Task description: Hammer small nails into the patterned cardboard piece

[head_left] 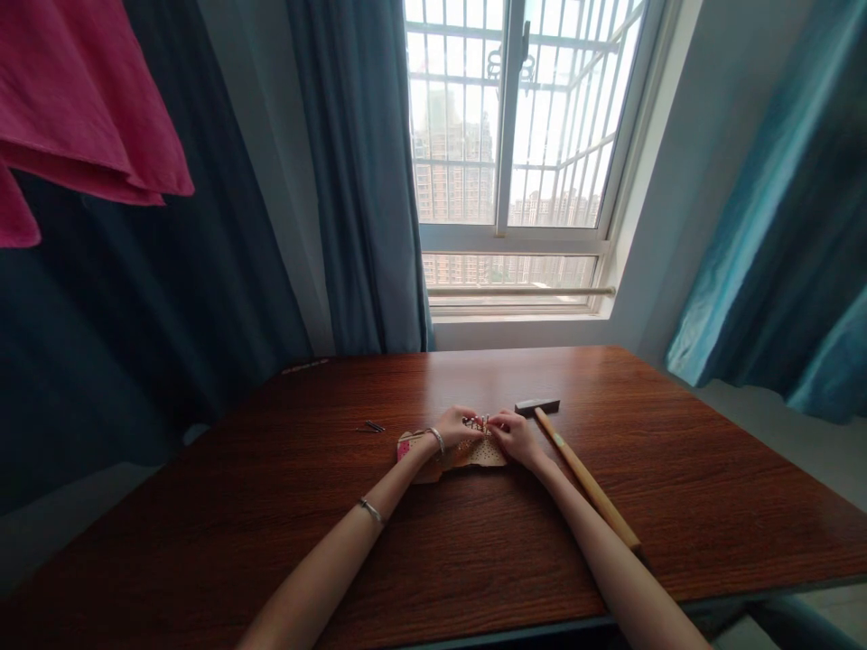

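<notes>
A flat tan piece (485, 453) with many small dark dots and a pink patch at its left end lies on the table under my hands. Several short upright pins that look like nails (485, 422) stand at its far edge. My left hand (459, 431), a silver bangle at its wrist, reaches over the piece with fingers drawn together beside the pins. From the other side, my right hand (515, 435) pinches close to the same pins. Whatever sits between the fingertips of either hand is too small to make out.
A hammer (588, 480) with a wooden handle lies right of my right hand, its dark head pointing away. Several loose nails (372, 427) rest left of the tan piece. The brown wooden table (325, 533) reaches towards a window (501, 162) with blue curtains.
</notes>
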`<move>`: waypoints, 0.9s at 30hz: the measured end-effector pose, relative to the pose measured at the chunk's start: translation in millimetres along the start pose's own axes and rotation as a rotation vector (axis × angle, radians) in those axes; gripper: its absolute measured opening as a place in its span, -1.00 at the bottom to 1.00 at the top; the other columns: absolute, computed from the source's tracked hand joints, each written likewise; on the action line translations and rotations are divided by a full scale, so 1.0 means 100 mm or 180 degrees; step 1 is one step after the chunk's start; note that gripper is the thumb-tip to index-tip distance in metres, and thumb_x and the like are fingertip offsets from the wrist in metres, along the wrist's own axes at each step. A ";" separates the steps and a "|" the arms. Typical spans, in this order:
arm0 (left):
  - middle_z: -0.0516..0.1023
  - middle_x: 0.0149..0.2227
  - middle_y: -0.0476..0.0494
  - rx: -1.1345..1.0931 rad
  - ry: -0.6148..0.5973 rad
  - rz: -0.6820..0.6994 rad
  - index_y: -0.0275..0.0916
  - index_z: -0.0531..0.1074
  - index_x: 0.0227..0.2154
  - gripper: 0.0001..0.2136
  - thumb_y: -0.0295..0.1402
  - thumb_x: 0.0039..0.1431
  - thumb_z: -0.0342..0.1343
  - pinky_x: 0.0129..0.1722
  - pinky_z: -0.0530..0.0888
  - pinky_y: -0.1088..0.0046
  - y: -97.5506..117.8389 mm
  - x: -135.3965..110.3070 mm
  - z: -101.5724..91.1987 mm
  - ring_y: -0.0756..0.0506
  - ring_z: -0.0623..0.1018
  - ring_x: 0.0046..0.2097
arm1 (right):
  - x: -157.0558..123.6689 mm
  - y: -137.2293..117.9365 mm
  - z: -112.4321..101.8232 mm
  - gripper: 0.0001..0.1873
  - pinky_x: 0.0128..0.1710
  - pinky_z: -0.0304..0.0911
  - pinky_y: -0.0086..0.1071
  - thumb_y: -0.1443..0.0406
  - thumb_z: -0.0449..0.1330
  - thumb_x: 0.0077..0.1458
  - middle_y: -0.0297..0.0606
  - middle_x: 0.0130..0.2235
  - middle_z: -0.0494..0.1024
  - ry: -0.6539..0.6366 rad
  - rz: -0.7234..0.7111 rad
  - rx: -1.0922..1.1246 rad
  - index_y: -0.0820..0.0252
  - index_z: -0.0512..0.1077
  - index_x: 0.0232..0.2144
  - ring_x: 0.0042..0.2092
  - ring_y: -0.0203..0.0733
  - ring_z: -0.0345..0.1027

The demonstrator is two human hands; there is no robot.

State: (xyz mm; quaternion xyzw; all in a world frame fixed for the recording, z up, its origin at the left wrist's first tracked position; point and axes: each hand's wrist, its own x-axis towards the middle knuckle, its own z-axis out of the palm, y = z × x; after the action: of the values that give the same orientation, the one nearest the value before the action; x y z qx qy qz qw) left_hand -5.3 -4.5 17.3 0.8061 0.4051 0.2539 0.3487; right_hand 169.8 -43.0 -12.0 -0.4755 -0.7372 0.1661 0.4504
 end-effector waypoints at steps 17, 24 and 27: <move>0.50 -0.50 -0.06 0.0366 0.0233 -0.0005 -0.34 0.51 -0.47 -0.76 -0.25 -0.15 0.13 -0.45 0.31 0.54 0.22 -0.10 -0.03 -0.03 0.41 -0.41 | -0.01 -0.03 -0.05 -0.79 -0.34 0.24 -0.45 0.27 0.11 -0.03 -0.23 -0.40 0.48 -0.0109 0.0124 0.0132 0.22 0.51 -0.40 -0.37 -0.29 0.32; 0.51 -0.45 -0.05 0.0499 0.0349 0.0053 -0.30 0.52 -0.45 -0.77 -0.29 -0.20 0.15 -0.35 0.32 0.52 0.14 -0.05 0.00 -0.02 0.41 -0.39 | 0.05 -0.15 -0.25 -0.74 -0.33 0.26 -0.42 0.23 0.07 -0.01 -0.22 -0.36 0.48 0.0100 0.0167 0.0033 0.24 0.48 -0.34 -0.36 -0.27 0.34; 0.52 -0.44 -0.04 0.0502 0.0456 0.0105 -0.28 0.52 -0.47 -0.81 -0.33 -0.22 0.16 -0.34 0.33 0.53 0.12 -0.03 0.03 -0.02 0.42 -0.38 | 0.06 -0.15 -0.52 -0.69 -0.30 0.25 -0.40 0.24 0.02 0.01 -0.17 -0.32 0.47 0.0395 0.0544 -0.0480 0.27 0.43 -0.24 -0.33 -0.24 0.35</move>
State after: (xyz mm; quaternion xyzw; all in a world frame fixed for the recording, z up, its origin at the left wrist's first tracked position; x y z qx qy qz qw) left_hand 0.8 -12.7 24.3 0.8174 0.4344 0.2839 0.2501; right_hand 203.4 -54.5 29.5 -0.5784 -0.6752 0.1182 0.4423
